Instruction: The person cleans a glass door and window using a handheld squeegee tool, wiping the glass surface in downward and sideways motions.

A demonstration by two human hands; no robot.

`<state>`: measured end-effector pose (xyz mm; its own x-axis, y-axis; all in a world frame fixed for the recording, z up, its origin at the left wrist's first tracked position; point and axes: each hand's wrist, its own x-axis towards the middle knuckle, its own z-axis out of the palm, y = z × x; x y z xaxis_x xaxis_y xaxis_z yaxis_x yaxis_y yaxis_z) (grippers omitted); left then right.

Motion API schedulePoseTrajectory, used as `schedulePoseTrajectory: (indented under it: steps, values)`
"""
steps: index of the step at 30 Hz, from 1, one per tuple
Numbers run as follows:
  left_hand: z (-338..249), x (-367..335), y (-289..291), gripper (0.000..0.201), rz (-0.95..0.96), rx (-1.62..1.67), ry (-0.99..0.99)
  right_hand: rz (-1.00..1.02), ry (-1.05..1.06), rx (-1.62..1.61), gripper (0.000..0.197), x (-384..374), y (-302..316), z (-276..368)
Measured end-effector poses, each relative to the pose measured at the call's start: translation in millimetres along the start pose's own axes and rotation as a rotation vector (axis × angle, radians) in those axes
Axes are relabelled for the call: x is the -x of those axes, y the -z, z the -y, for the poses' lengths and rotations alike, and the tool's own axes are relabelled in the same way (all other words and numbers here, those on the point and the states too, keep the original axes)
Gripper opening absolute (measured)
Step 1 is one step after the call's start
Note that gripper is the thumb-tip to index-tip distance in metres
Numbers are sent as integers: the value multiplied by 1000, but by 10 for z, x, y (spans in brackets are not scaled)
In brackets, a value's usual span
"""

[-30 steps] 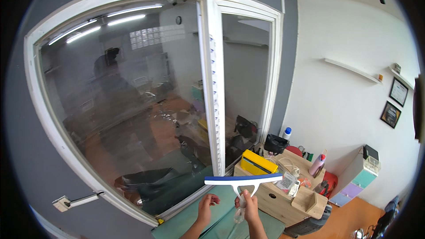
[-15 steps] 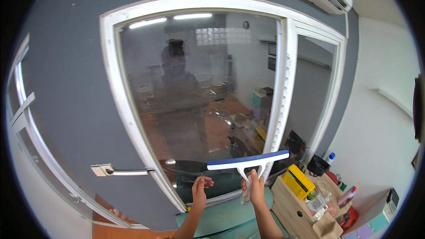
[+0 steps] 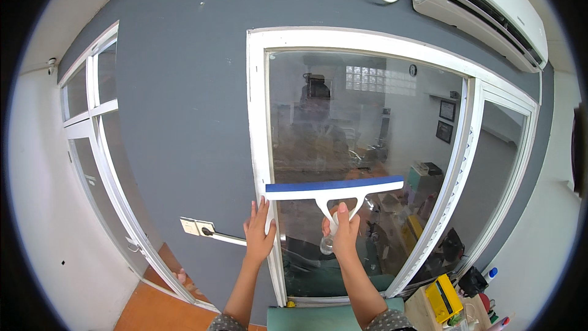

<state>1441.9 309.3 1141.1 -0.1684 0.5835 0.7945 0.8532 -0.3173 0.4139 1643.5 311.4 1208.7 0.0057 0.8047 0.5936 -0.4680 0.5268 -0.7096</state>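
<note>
My right hand (image 3: pixel 344 233) is wrapped round the handle of a white squeegee (image 3: pixel 331 194), its thumb laid along the upper side. A clear, bottle-like part shows below the grip. The squeegee's long blue blade (image 3: pixel 334 184) stretches across the lower middle of the window glass (image 3: pixel 361 135); whether it presses on the pane I cannot tell. My left hand (image 3: pixel 260 236) is open, fingers pointing up, at the left upright of the white window frame (image 3: pixel 260 116). Its fingertips come just under the blade's left end, and contact with the frame is unclear.
A wooden desk (image 3: pixel 419 309) at lower right bears a yellow box-like device (image 3: pixel 444 298) and several small items. Below the window lies a green padded surface (image 3: pixel 312 320). A wall socket (image 3: pixel 197 227) with a plug sits left, an air conditioner (image 3: pixel 490 12) upper right, a door (image 3: pixel 98 178) far left.
My right hand has brought the squeegee up and left on the window. My left hand has risen to the window frame's left side, its fingers straighter. The view has turned left and upward.
</note>
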Motion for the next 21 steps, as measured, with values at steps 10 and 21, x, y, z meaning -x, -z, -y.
schedulePoseTrajectory:
  steps: [10,21]
  values:
    - [597,-133,-661,83,115,-408,-91,-14,65,43,47,-144,-405,-146]
    - [633,-121,-640,82,124,-384,-103,-122,78,4,50,-40,-262,-398]
